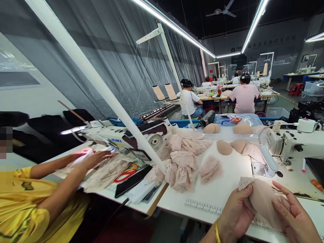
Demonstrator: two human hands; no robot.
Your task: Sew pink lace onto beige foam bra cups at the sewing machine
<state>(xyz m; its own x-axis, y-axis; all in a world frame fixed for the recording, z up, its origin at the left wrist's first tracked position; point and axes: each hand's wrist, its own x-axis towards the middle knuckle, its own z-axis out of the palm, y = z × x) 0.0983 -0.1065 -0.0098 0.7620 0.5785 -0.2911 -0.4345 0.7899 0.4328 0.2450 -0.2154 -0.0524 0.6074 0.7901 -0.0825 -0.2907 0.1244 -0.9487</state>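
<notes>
**Both hands on a padded cup at the sewing table**

Head view: In the lower right of the frame, the left hand (235, 211), with a gold bangle (217, 231) at the wrist, has its grip closed on a beige padded cup (262, 199), thumb and fingers pinching the lace-edged left end. The right hand (295, 217) lies against the cup's right side with its fingers spread and fairly straight, a loose, open grip that touches rather than clamps. The cup is held just above the near edge of the white table (227, 189), over a printed ruler strip (202, 205).

At the right edge stands a white sewing machine (291, 141). In the middle of the frame a pile of lace pieces (182, 162) lies on the table, with loose cups (224, 147) beyond it and a clear plastic tub (244, 118) further back.

At the left, a co-worker in a yellow shirt (22, 209) rests a hand (97, 158) on fabric at another sewing machine (126, 135), with red scissors (125, 175) nearby. More people sit at machines in the upper middle of the frame.
</notes>
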